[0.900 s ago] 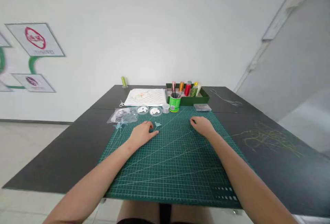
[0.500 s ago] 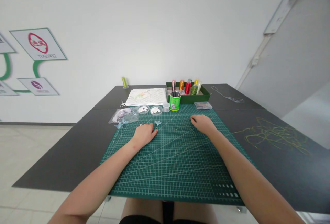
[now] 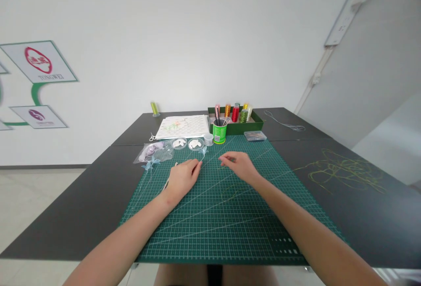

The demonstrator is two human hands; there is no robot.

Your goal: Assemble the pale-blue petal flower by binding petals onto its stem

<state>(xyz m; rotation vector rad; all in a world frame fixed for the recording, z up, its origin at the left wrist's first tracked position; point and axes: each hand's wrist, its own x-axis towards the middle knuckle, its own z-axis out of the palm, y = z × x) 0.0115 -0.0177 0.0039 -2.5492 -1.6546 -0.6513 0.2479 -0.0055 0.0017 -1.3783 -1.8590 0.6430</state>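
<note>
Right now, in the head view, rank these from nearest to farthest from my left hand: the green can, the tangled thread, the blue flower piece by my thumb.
1. Blue flower piece: at your left hand's fingertips.
2. Green can: beyond, slightly right.
3. Tangled thread: far right.

Flower (image 3: 204, 150), matt, cloth-like; mat (image 3: 217, 216), smooth, matt, plastic-looking; table (image 3: 82, 207), matt; bag (image 3: 168, 151), thin, glossy, clear plastic; case (image 3: 255, 136), clear plastic; sheets (image 3: 195, 124), papery; can (image 3: 217, 135), glossy; wall (image 3: 184, 36), smooth.
</note>
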